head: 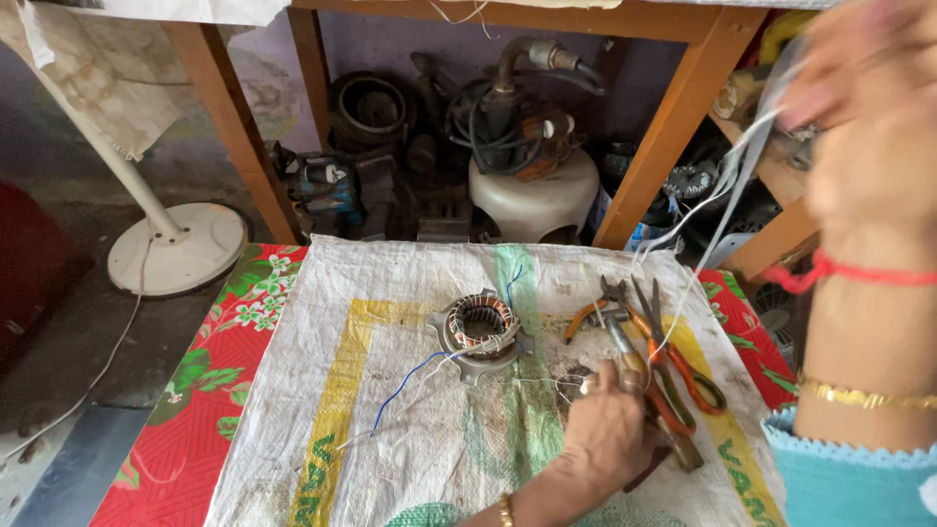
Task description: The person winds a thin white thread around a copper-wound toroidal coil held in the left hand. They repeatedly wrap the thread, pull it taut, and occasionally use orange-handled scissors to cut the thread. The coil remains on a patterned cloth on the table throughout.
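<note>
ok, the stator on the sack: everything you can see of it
The motor stator is a round grey metal frame with lugs around its rim and copper windings inside the ring. It lies flat on the white woven sack, mid-table. A blue wire and thin white leads trail from it. Neither hand touches it; the left hand rests nearby.

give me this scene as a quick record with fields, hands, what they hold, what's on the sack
surface: white woven sack over a red floral cloth
left hand: left hand pressed down on the sack beside the tools
right hand: right hand raised, blurred, pulling white strands upward
centre: motor stator with copper windings, blue wire trailing from it
tools: orange-handled scissors and pliers, lying side by side
background: fan base on the floor, pump under the bench
</note>
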